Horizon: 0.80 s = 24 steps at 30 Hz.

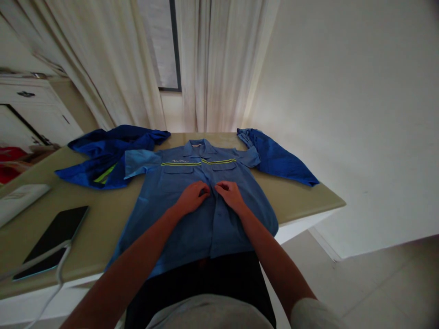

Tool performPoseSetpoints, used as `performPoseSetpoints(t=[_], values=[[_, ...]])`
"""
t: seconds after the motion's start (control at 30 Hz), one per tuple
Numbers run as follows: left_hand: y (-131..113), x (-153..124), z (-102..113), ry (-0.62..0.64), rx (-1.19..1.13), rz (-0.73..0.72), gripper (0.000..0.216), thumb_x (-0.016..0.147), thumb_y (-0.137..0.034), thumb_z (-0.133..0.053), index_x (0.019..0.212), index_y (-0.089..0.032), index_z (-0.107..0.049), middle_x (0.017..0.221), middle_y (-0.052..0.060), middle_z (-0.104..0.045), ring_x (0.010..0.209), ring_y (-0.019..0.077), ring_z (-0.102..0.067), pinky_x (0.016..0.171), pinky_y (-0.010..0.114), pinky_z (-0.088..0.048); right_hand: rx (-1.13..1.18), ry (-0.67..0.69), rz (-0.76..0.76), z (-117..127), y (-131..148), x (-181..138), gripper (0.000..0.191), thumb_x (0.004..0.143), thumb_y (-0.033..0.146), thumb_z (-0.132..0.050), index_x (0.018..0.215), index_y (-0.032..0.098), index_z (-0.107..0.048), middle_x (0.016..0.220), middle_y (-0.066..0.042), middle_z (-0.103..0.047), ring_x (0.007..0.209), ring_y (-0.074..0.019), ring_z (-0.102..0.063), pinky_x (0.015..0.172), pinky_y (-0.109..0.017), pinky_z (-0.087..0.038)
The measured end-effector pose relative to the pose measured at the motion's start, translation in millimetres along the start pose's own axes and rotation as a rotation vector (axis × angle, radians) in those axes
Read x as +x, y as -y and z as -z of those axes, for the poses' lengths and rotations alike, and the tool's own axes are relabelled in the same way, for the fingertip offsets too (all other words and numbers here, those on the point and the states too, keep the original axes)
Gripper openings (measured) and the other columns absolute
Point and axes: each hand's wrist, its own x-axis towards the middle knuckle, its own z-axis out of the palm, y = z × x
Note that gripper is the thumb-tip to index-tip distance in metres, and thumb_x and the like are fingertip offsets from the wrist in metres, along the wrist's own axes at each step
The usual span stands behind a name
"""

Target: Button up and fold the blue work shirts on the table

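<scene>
The blue short-sleeved shirt (195,230) lay front up on the surface (291,196), its long axis running away from the person, collar (199,148) at the far end and hem nearest the body. The front placket (215,224) ran along that same axis, directly between the two hands. The left hand (192,197) was at its left side, the right hand (232,195) at its right, level with each other below the chest pockets; neither was clearly nearer. Both sets of fingers were curled narrow at the cloth, but whether they pinched it could not be told. Beyond the sleeves lay darker blue garments, one at left (113,144), one at right (277,155).
</scene>
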Motion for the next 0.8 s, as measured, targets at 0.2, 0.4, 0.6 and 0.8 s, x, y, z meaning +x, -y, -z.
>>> performPoseSetpoints(t=[0.2, 0.4, 0.6, 0.8], values=[[-6, -1, -1, -0.072, -0.033, 0.016, 0.009, 0.095, -0.023, -0.062, 0.100, -0.020, -0.070, 0.098, 0.005, -0.074, 0.086, 0.0203, -0.068, 0.083, 0.033, -0.052, -0.030, 0.052, 0.090, 0, 0, -4, 0.020, 0.082, 0.037, -0.071, 0.088, 0.018, -0.076, 0.076, -0.003, -0.074, 0.067, -0.0172, -0.066, 0.065, -0.027, -0.050], [-10, -2, 1, -0.106, -0.003, 0.024, 0.008, 0.093, -0.022, -0.065, 0.098, -0.020, -0.070, 0.096, 0.005, -0.075, 0.085, 0.0205, -0.069, 0.082, 0.033, -0.053, -0.134, -0.011, 0.111, 0, 3, -5, 0.015, 0.079, 0.034, -0.071, 0.080, 0.019, -0.071, 0.069, -0.001, -0.070, 0.062, -0.0157, -0.061, 0.061, -0.026, -0.047], [-14, -3, 5, -0.134, 0.015, -0.007, 0.009, 0.092, -0.022, -0.064, 0.099, -0.021, -0.070, 0.096, 0.004, -0.073, 0.085, 0.0202, -0.067, 0.082, 0.033, -0.053, -0.069, -0.026, 0.104, 4, 1, -3, 0.019, 0.085, 0.036, -0.063, 0.086, 0.019, -0.073, 0.074, -0.002, -0.070, 0.066, -0.0165, -0.063, 0.064, -0.027, -0.048], [-16, -4, 7, -0.137, 0.020, -0.001, 0.007, 0.093, -0.022, -0.063, 0.097, -0.021, -0.069, 0.095, 0.004, -0.072, 0.084, 0.0192, -0.067, 0.081, 0.032, -0.051, -0.016, 0.006, 0.087, 2, -5, -2, 0.025, 0.079, 0.040, -0.074, 0.091, 0.018, -0.076, 0.075, -0.003, -0.073, 0.066, -0.0176, -0.064, 0.062, -0.027, -0.049]])
